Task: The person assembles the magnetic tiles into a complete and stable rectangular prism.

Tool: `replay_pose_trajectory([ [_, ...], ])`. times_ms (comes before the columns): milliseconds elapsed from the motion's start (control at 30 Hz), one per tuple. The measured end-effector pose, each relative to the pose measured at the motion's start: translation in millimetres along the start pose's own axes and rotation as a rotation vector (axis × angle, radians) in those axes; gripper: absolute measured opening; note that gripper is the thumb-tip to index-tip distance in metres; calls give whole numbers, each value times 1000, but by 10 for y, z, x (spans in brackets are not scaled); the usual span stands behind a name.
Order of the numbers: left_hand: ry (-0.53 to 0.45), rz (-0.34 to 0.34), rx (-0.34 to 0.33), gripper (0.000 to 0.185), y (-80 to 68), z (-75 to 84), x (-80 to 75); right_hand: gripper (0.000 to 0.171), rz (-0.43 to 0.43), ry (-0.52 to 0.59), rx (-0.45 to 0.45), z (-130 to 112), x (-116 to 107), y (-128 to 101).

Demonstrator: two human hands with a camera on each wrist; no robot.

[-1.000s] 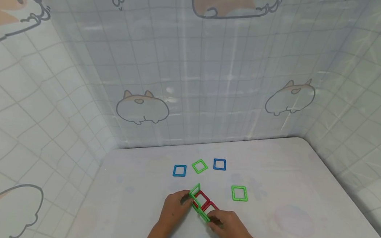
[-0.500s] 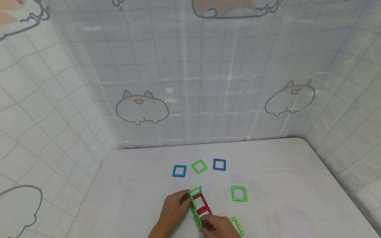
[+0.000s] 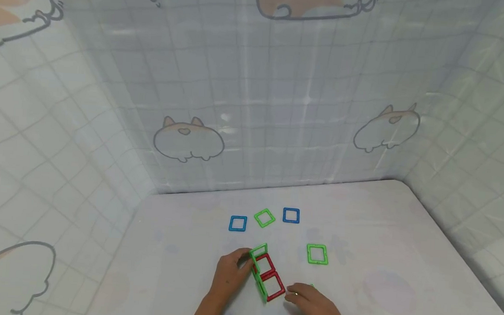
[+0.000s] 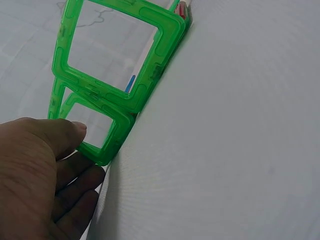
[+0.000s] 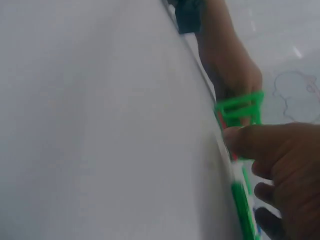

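Two red square magnetic tiles [image 3: 272,286] lie flat, edge to edge, in front of me. Green magnetic tiles [image 3: 261,287] stand upright along their left side, with another raised green tile [image 3: 259,250] across the far end. My left hand [image 3: 231,275] pinches the far left corner of this structure; in the left wrist view its thumb lies on a green tile [image 4: 112,132], other fingers behind. My right hand [image 3: 318,310] is just right of the near red tile, fingers loosely extended and holding nothing. It hides most of a loose green tile [image 3: 312,286].
Beyond the structure lie a blue tile [image 3: 238,223], a green tile turned diagonally [image 3: 264,218] and another blue tile [image 3: 291,215]. One more green tile [image 3: 317,254] lies to the right. Patterned curtains [image 3: 272,106] enclose the white table [image 3: 177,254].
The near end of the structure swung left, and my right hand then let go of it and drew back to the right. My left hand has stayed at the far corner.
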State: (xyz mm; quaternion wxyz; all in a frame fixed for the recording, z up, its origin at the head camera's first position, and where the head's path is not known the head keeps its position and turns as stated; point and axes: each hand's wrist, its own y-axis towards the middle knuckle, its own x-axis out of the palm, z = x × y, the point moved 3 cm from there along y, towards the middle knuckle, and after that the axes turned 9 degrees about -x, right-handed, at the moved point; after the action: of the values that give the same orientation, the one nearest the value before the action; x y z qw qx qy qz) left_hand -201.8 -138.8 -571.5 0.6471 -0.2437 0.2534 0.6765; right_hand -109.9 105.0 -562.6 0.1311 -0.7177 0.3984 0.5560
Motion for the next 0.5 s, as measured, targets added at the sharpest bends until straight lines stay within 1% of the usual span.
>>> replay_pose_trajectory([
  [67, 3, 7, -2, 24, -3, 10, -13, 39, 4, -55, -42, 69, -2, -91],
  [200, 6, 14, 0, 24, -9, 32, -37, 41, -5, -107, -38, 156, -27, -230],
  [500, -5, -7, -35, 25, -10, 38, -27, 38, -62, -39, 67, 199, -138, -360],
])
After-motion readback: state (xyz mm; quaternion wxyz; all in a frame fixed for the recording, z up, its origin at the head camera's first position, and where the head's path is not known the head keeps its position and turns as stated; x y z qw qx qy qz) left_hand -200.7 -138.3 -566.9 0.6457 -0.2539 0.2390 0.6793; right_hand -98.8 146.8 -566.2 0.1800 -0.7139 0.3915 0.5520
